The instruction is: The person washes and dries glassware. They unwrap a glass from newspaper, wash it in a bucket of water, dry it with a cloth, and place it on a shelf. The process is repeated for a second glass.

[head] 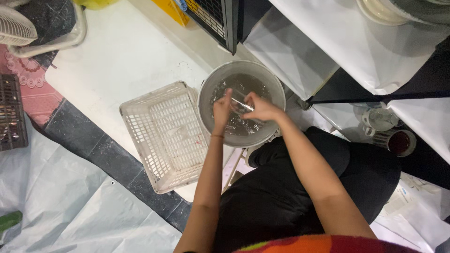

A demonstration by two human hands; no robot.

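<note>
Two hands meet over a grey basin [206, 93] of water on the floor. The left hand [221, 111] and right hand [260, 108] both close their fingers on a small clear glass piece [240, 104] between them, just above the water. At nine o'clock of the basin, touching it, lies a white plastic basket [161, 136].
</note>
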